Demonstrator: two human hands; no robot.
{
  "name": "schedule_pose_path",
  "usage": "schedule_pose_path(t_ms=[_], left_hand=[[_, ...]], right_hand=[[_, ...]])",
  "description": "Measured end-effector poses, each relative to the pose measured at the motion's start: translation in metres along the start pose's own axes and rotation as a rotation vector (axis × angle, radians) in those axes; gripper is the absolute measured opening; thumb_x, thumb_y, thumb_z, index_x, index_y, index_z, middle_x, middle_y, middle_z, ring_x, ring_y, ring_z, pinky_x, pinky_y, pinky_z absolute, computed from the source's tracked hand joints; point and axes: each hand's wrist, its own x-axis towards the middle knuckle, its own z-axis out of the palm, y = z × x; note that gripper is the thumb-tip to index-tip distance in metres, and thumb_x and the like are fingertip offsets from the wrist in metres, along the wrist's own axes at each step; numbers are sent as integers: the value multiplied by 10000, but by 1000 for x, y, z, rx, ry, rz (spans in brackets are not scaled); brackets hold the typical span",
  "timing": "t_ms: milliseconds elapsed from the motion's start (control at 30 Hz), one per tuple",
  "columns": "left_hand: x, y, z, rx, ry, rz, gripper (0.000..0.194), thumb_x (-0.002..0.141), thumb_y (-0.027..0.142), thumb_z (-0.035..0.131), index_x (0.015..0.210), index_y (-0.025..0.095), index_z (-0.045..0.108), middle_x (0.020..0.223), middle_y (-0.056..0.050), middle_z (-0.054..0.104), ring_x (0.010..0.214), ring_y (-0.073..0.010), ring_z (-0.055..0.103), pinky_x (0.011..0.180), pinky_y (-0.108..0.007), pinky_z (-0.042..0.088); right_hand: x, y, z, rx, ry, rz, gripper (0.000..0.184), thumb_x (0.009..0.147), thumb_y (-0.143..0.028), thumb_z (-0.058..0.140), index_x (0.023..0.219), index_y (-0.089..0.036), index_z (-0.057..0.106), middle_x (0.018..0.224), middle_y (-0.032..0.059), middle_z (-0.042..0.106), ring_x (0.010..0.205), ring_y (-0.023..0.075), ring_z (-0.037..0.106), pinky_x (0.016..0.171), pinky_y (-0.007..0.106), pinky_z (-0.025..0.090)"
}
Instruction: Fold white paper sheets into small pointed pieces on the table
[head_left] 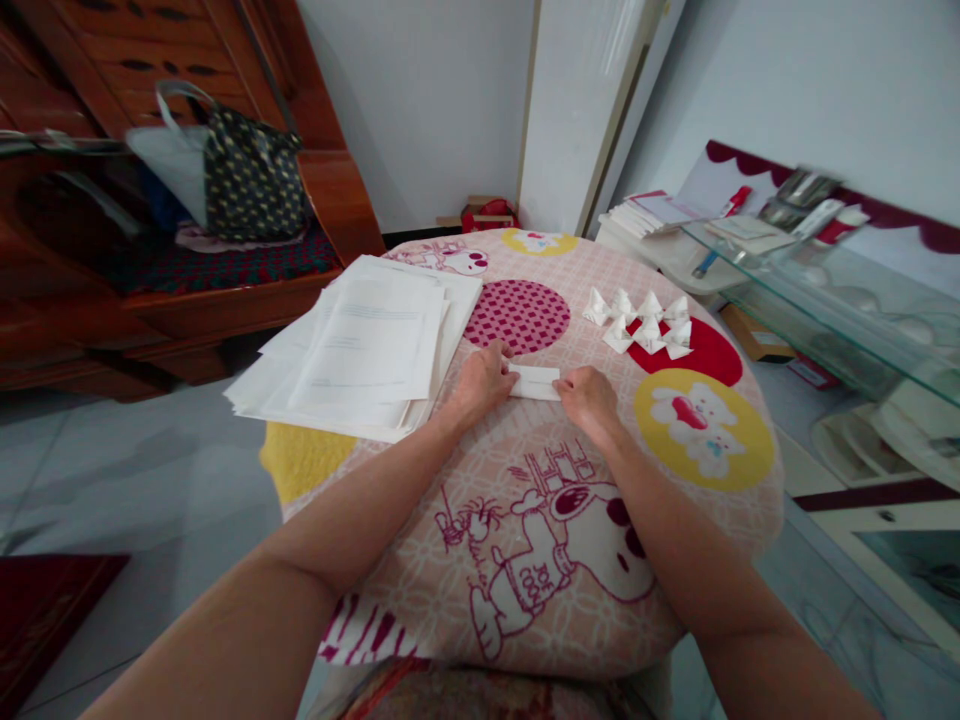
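Observation:
A small folded strip of white paper (535,382) lies low over the patterned tablecloth between my two hands. Its left end is pinched by my left hand (485,381), with the fingers closed. My right hand (589,398) grips the other end, thumb and finger together. To the left, beside my left forearm, is a loose stack of printed white sheets (367,335). Several small folded paper pieces with pointed tops (649,318) stand in two rows at the right, beyond my right hand.
The round table's cloth (465,470) carries cartoon prints. On the right, a glass shelf (832,300) holds metal containers and a red marker (737,201). At the left, a wooden bench (330,200) bears a dark patterned bag (251,175). A red object (489,214) is behind the table.

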Motion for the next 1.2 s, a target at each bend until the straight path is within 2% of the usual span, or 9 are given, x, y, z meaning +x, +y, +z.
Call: schedule_pose_path(t_ms=[467, 633, 733, 800, 900, 1000, 1200], left_hand=[[-2, 3, 1, 8, 0, 23, 349, 856, 122, 648, 1201, 164, 609, 927, -64, 712, 875, -203, 654, 843, -329, 493], [2, -1, 5, 19, 47, 272, 357, 785, 5, 582, 1086, 177, 665, 1143, -93, 682, 1043, -208, 628, 928, -337, 510], [8, -3, 7, -14, -71, 408, 342, 800, -14, 485, 948, 180, 724, 1061, -69, 710, 996, -182, 647, 925, -320, 522], [9, -4, 8, -24, -137, 444, 357, 822, 0, 465, 928, 185, 751, 1036, -63, 728, 974, -172, 660, 931, -315, 527], [8, -4, 8, -11, -156, 446, 332, 876, 63, 508, 1004, 212, 775, 1081, -55, 741, 1020, -178, 667, 977, -329, 524], [5, -2, 9, 28, -140, 432, 284, 895, 166, 604, 1116, 215, 774, 1162, -67, 726, 1088, -206, 664, 1025, -346, 513], [-2, 4, 11, 61, -125, 403, 366, 875, 212, 664, 1230, 187, 748, 1206, -102, 688, 1112, -240, 653, 1032, -359, 509]], right_hand=[[2, 0, 1, -21, 21, -15, 333, 972, -356, 535, 982, -149, 795, 1024, 161, 786, 1004, 271, 735, 764, 297, 497], [5, 3, 3, -17, 67, -26, 294, 943, -367, 578, 936, -171, 796, 999, 136, 790, 981, 254, 725, 762, 288, 487], [4, 4, 3, 27, 126, -100, 234, 923, -314, 607, 1005, -185, 784, 1012, 107, 790, 981, 232, 712, 786, 280, 478], [3, 3, 3, 72, 138, -160, 233, 923, -256, 593, 1046, -193, 780, 1005, 92, 791, 968, 220, 709, 798, 279, 471], [2, 4, 0, 146, 112, -174, 243, 918, -218, 579, 1019, -200, 799, 967, 84, 794, 932, 210, 710, 785, 276, 468], [4, 9, -1, 254, 70, -129, 215, 865, -230, 658, 1017, -213, 810, 943, 56, 793, 897, 196, 709, 763, 262, 474], [2, 13, -2, 320, 19, -102, 304, 775, -302, 771, 1068, -223, 791, 918, 39, 780, 831, 186, 702, 767, 283, 487]])
